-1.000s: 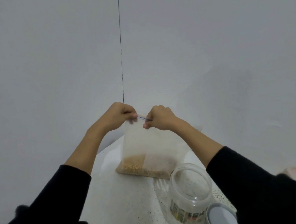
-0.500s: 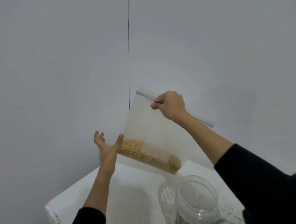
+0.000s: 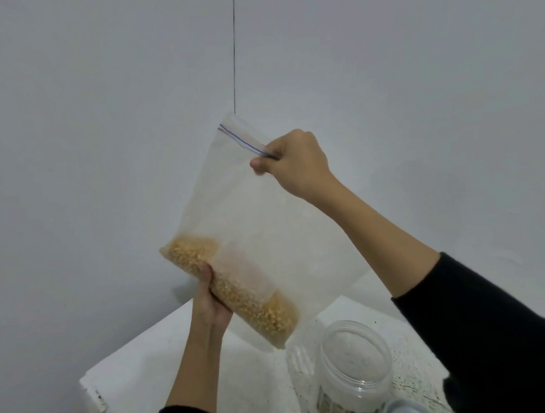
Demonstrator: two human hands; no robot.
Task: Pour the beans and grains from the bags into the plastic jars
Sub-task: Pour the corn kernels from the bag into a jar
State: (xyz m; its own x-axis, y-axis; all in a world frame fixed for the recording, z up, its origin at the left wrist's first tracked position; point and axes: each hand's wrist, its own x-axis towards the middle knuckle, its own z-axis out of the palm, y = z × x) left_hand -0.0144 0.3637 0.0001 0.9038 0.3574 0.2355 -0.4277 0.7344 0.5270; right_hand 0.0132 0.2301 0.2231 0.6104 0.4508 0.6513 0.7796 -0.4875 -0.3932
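Lid [image 3: 408,412], grey-white and round, is peeking in at the very near edge, just right of the jar's base. Jar [image 3: 355,369], clear plastic and open-mouthed, is standing upright on the white speckled table [image 3: 141,380], toward the table's near right part, with a printed label showing around its lower wall. A black sleeve [image 3: 492,337] is crossing in from the right, passing beside the jar.

Above the table, the left hand [image 3: 211,301] is cupping the underside of the bag [image 3: 256,226], its fingers curling around the lower edge where the grains are sitting. The yellow grains [image 3: 234,287] are lying in 1 long band along the bag's bottom, which is slanting down toward the right, its low corner hanging just above and left of the jar's mouth without touching it.

Higher and farther, the right hand [image 3: 294,164] is clenching around the bag's top edge, pinching the blue and red zip strip [image 3: 242,141], so the bag is hanging in the air between the 2 hands. I cannot tell whether the zip is parted.

Behind everything, 2 plain grey walls are meeting at a thin dark seam [image 3: 234,50].
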